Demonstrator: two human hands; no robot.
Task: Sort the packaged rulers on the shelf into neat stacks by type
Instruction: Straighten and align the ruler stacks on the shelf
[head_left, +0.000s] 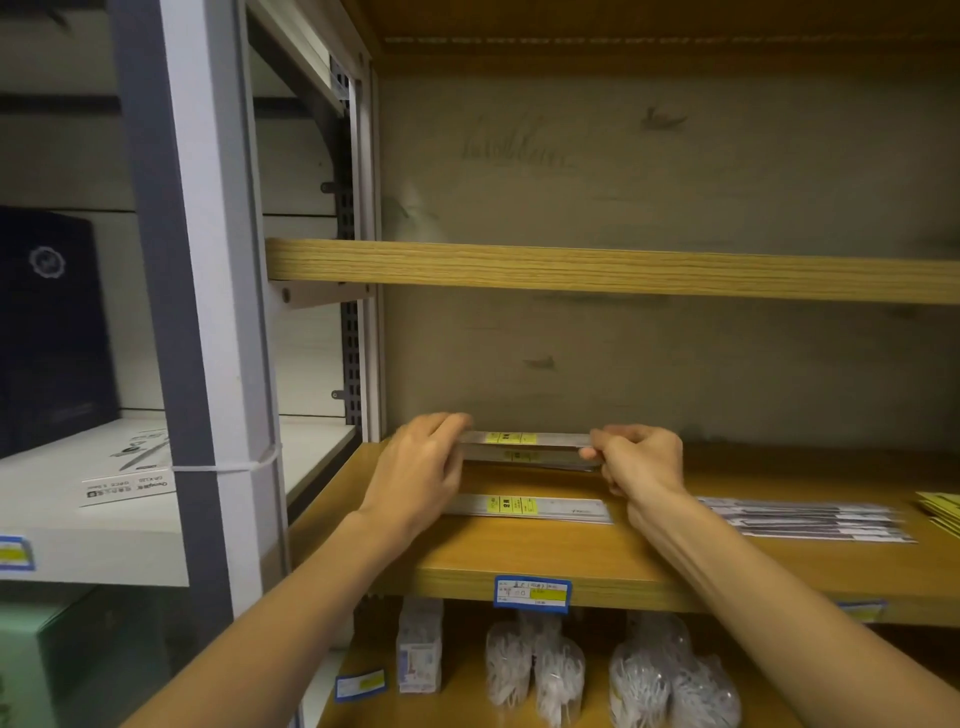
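Both hands, left hand (423, 467) and right hand (641, 460), gripped a ruler bundle (524, 446) by its ends; another ruler pack (530, 508) lay at six o'clock

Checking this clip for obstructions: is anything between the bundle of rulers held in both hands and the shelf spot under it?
Nothing visible blocks it. The left hand and right hand grip the ends of the ruler bundle above the wooden shelf. Another ruler pack sits just beneath, and a separate stack lies nearer the front edge.
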